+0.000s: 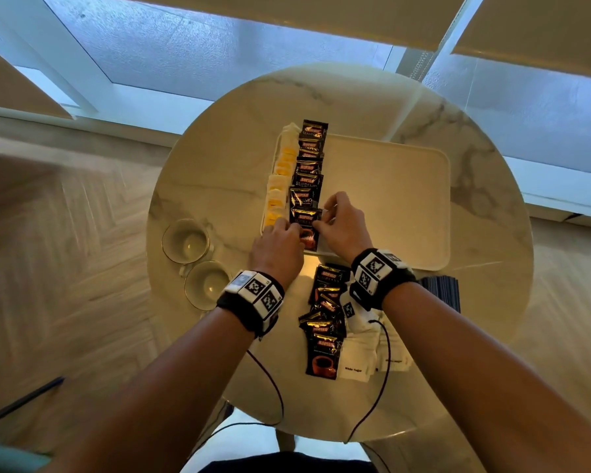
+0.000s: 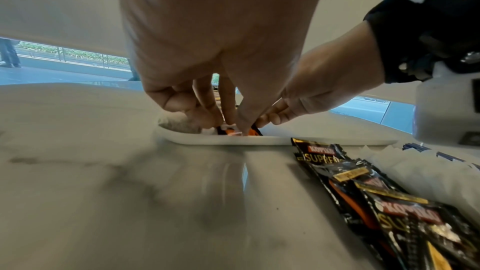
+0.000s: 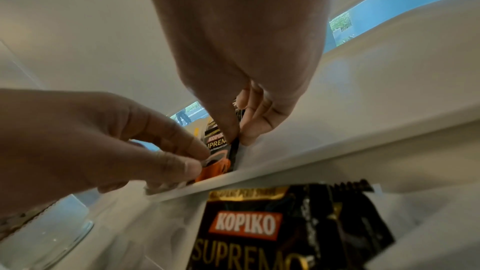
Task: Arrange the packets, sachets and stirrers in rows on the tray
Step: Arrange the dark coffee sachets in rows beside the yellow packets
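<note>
Both hands work at the near left corner of the cream tray (image 1: 406, 199), which sits on the round marble worktop (image 1: 219, 148). The left hand (image 1: 278, 245) pinches the near left edge of a black coffee packet (image 1: 306, 221) between thumb and fingertips; the right hand (image 1: 343, 223) pinches the same packet's right edge. The packet lies at the near end of a row of black packets (image 1: 309, 165) that overlap one another and run away from the person along the tray's left part. Just left of that row, a row of white and yellow sachets (image 1: 280, 179) lies along the tray's left rim.

Off the tray, near the person, a loose pile of black packets (image 1: 325, 322) lies on the worktop, with white sugar sachets (image 1: 365, 356) beside it on the right. Dark stirrers (image 1: 444, 291) lie partly hidden behind the right wrist. Two cups (image 1: 188, 242) stand left of the tray.
</note>
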